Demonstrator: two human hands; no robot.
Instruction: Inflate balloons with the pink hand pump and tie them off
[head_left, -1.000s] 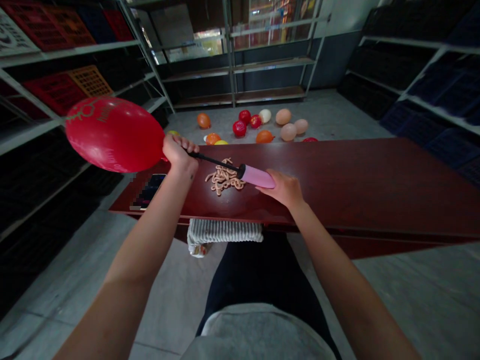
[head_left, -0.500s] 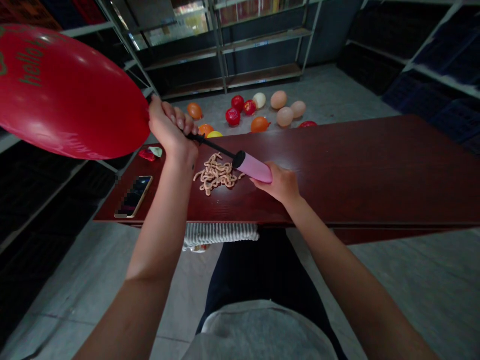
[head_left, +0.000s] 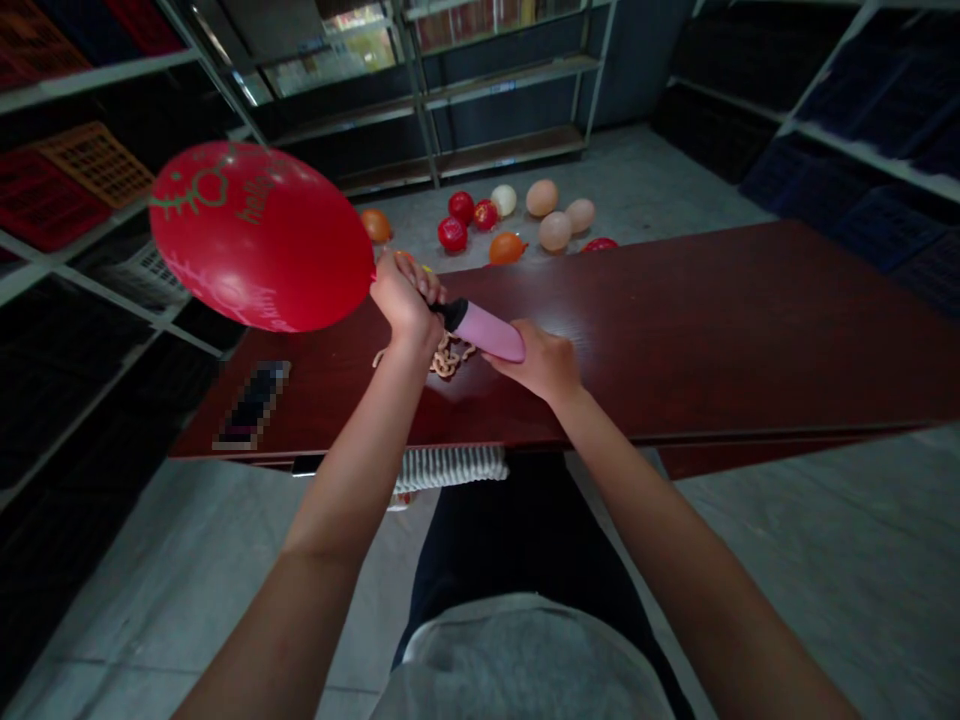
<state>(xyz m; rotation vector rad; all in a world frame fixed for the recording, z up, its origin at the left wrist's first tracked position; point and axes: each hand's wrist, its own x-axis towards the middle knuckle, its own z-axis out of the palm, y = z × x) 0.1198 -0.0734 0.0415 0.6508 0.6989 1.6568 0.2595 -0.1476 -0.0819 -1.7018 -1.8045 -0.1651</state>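
Note:
A pink and black hand pump (head_left: 491, 333) slants between my two hands above the table. My right hand (head_left: 541, 360) is wrapped round its pink barrel. My left hand (head_left: 409, 297) is closed round the black end, with the neck of an inflated red balloon (head_left: 262, 237) at its fingers; the pump's nozzle is hidden there. Printed writing and line drawings cover the balloon, which extends to the left. Below the pump lies a small heap of tan, string-like curled pieces (head_left: 445, 360), partly hidden by my left hand.
A phone (head_left: 253, 405) lies on the left of the dark red table (head_left: 675, 330). Beyond the table, several balloons rest on the floor, among them an orange balloon (head_left: 508, 247) and a white balloon (head_left: 504, 200). Metal shelves (head_left: 510, 148) and crates (head_left: 52, 200) stand around.
My left hand has moved right and down towards my right hand, bringing the red balloon with it. The pump's black rod, long and exposed before, is now pushed in.

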